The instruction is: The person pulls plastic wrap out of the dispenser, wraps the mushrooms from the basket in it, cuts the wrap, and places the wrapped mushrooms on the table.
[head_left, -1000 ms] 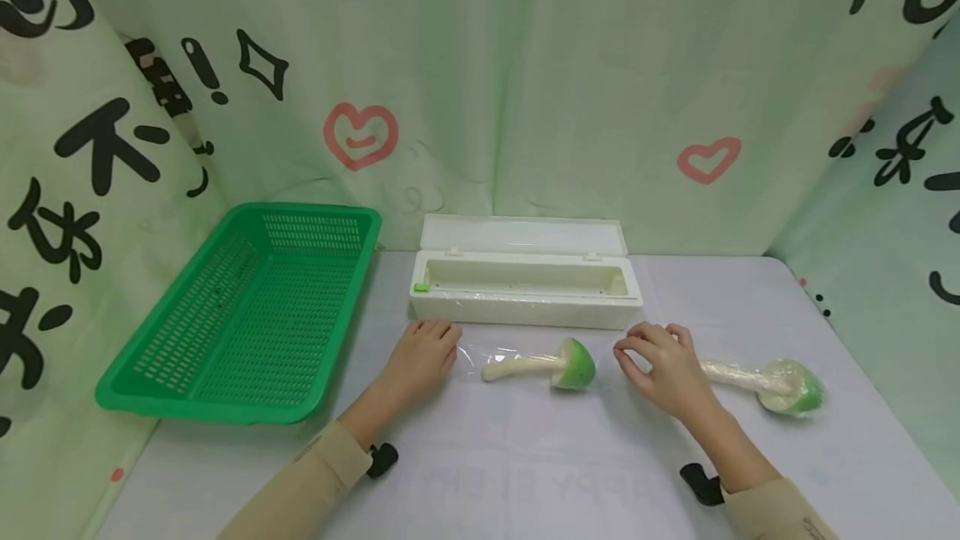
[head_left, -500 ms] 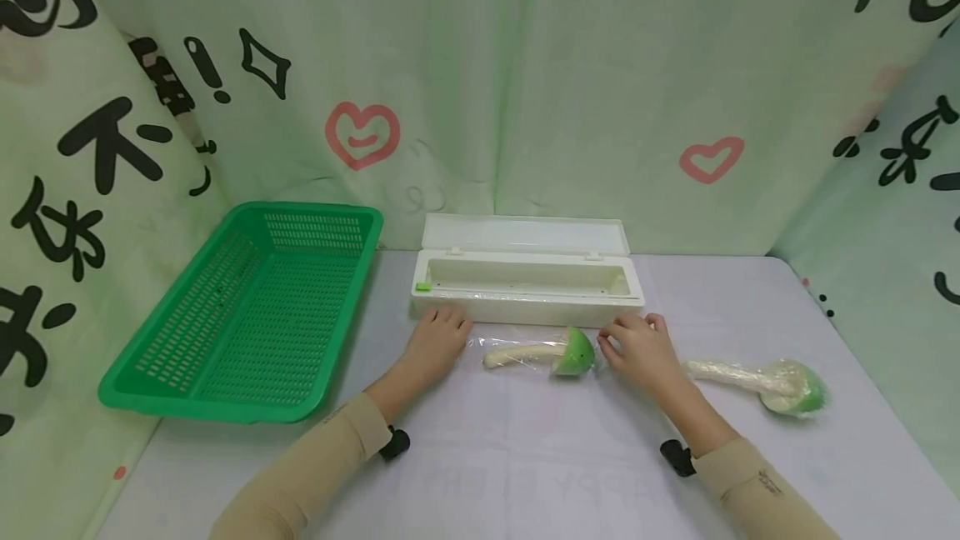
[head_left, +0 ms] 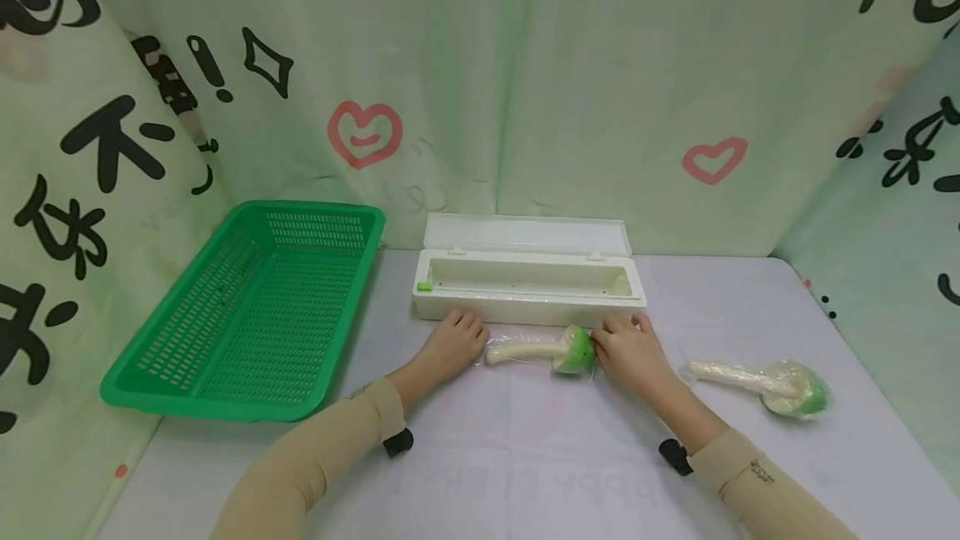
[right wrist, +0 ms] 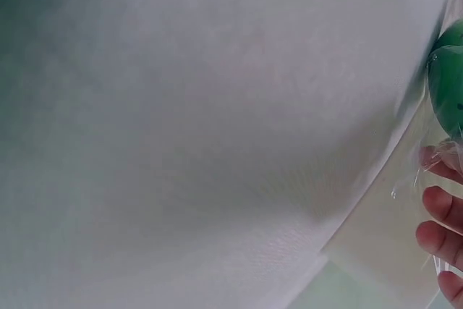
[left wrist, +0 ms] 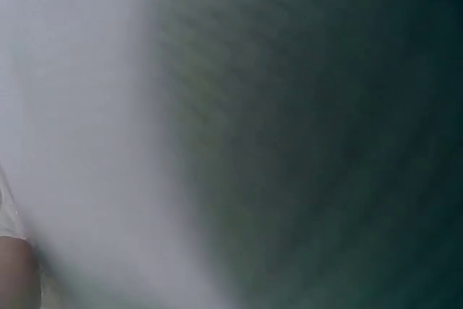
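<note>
A toy-like mushroom with a white stem and green cap [head_left: 576,352] lies on its side, loosely wrapped in clear plastic wrap [head_left: 517,333]. At the stem end, my left hand [head_left: 456,342] holds the wrap's edge. My right hand [head_left: 628,348] pinches the wrap beside the cap. The right wrist view shows its fingers [right wrist: 440,240] on gathered film below the green cap [right wrist: 447,92]. In the left wrist view only a sliver of hand [left wrist: 18,273] shows at the corner. Directly behind stands a long white box [head_left: 525,307] with its lid up and a green slider.
A second mushroom [head_left: 787,386], tightly film-wrapped, lies to the right. On the left stands a green plastic basket [head_left: 318,394]. Printed curtains [head_left: 600,107] enclose the back and sides of the white-covered table [head_left: 540,473].
Both hands have moved forward and inward. The right hand has come close against the green cap. The mushroom has shifted slightly toward the white box.
</note>
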Demonstrator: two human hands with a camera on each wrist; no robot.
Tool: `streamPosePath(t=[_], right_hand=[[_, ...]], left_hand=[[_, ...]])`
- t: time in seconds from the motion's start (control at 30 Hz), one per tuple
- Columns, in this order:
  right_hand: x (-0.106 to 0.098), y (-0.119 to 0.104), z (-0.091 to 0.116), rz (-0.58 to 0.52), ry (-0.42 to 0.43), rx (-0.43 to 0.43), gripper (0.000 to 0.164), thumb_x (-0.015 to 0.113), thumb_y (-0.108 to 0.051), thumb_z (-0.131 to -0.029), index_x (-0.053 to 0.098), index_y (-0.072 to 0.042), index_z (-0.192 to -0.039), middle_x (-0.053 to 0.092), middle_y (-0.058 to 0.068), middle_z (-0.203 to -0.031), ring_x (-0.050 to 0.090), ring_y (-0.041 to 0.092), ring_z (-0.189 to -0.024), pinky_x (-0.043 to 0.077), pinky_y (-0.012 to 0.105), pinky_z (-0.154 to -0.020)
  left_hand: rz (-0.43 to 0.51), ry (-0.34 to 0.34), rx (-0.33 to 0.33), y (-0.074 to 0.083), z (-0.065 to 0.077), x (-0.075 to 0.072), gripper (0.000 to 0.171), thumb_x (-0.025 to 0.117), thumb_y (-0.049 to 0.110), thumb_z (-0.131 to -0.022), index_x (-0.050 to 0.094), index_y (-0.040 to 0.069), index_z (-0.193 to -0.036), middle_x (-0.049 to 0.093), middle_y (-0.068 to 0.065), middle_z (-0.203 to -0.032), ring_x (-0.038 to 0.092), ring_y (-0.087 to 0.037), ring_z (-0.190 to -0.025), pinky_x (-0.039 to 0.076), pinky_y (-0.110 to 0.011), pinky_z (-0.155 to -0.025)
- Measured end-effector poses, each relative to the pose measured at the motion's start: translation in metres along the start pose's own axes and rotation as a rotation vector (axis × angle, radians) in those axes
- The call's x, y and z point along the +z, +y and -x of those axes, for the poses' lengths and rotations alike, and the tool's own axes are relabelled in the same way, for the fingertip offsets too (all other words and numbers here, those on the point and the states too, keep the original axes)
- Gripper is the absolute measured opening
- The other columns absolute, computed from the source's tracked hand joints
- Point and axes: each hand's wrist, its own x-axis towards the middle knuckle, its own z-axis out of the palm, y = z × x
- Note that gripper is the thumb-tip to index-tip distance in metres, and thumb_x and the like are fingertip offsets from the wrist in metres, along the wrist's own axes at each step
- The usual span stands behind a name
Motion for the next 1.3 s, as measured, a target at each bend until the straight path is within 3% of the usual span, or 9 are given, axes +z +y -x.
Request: streamPosePath(t=[0.27,0.47,0.67,0.77,0.87,0.97,1.07,1.17,1.3], right_hand=[[-0.004,-0.003,0.0,-0.013,-0.027,0.036,0.005,0.068,-0.011,-0.078,0.066,-0.007,-0.081,0.052,0.003,-0.073,0.054,0.025,-0.075,0.033,0.046,-0.078],[-0.011,-0.003,0.0,-0.047,0.019,0.056,0.004,0.069,-0.009,-0.076,0.066,-0.008,-0.078,0.054,0.002,-0.073,0.055,0.023,-0.072,0.033,0.046,-0.078],[-0.021,-0.003,0.006,-0.063,0.141,0.047,0.009,0.066,-0.009,-0.075,0.063,-0.008,-0.083,0.057,0.003,-0.075,0.056,0.025,-0.075,0.035,0.047,-0.076],[-0.024,-0.007,0.013,-0.079,0.243,-0.031,0.008,0.057,-0.014,-0.079,0.06,-0.008,-0.082,0.058,0.003,-0.075,0.055,0.025,-0.071,0.036,0.047,-0.074],[-0.023,-0.012,0.02,-0.084,0.308,-0.137,0.024,0.042,-0.024,-0.086,0.059,-0.007,-0.083,0.058,0.003,-0.077,0.054,0.023,-0.069,0.036,0.046,-0.073],[-0.021,-0.016,0.026,-0.057,0.273,-0.2,0.037,0.034,-0.032,-0.089,0.059,-0.005,-0.093,0.059,0.005,-0.087,0.054,0.023,-0.076,0.035,0.045,-0.074],[-0.019,-0.019,0.027,-0.015,0.169,-0.201,0.037,0.05,-0.031,-0.085,0.055,-0.003,-0.108,0.057,0.01,-0.098,0.054,0.025,-0.084,0.035,0.046,-0.076],[-0.017,-0.022,0.026,0.016,0.088,-0.175,0.056,0.069,-0.027,-0.072,0.05,-0.002,-0.119,0.055,0.012,-0.106,0.053,0.027,-0.089,0.034,0.045,-0.078],[-0.014,-0.025,0.02,0.052,0.062,-0.148,0.068,0.077,-0.027,-0.067,0.046,-0.003,-0.123,0.054,0.013,-0.11,0.054,0.027,-0.092,0.034,0.044,-0.08]], left_hand=[[0.12,0.066,-0.128,0.002,0.001,-0.018,0.016,0.059,0.025,-0.083,0.061,0.015,-0.096,0.057,0.001,-0.092,0.053,-0.014,-0.086,0.041,-0.029,-0.074],[0.23,0.245,0.037,0.012,-0.007,-0.025,0.016,0.05,0.03,-0.09,0.056,0.017,-0.097,0.056,0.004,-0.092,0.054,-0.013,-0.085,0.042,-0.03,-0.076],[0.194,0.133,0.065,0.021,-0.009,-0.029,0.017,0.047,0.032,-0.092,0.056,0.019,-0.097,0.054,0.006,-0.091,0.051,-0.011,-0.084,0.039,-0.027,-0.075],[0.212,0.043,0.056,0.022,-0.01,-0.03,0.017,0.047,0.032,-0.093,0.056,0.019,-0.1,0.055,0.005,-0.096,0.052,-0.011,-0.088,0.04,-0.028,-0.077],[0.247,-0.035,0.035,0.021,-0.01,-0.031,0.019,0.044,0.028,-0.095,0.054,0.016,-0.105,0.055,0.004,-0.1,0.053,-0.012,-0.092,0.04,-0.028,-0.079],[0.292,-0.077,0.002,0.019,-0.011,-0.032,0.021,0.041,0.026,-0.096,0.051,0.015,-0.111,0.055,0.004,-0.1,0.054,-0.013,-0.094,0.039,-0.029,-0.079],[0.337,-0.071,-0.021,0.017,-0.011,-0.033,0.02,0.043,0.023,-0.095,0.05,0.018,-0.114,0.055,0.004,-0.097,0.055,-0.014,-0.093,0.038,-0.029,-0.077],[0.339,-0.028,-0.014,0.018,-0.012,-0.032,0.019,0.044,0.022,-0.093,0.05,0.021,-0.111,0.054,0.004,-0.094,0.054,-0.014,-0.091,0.037,-0.029,-0.074],[0.294,0.051,-0.005,0.02,-0.012,-0.031,0.017,0.047,0.027,-0.092,0.052,0.019,-0.106,0.054,0.004,-0.095,0.054,-0.014,-0.089,0.038,-0.03,-0.074]])
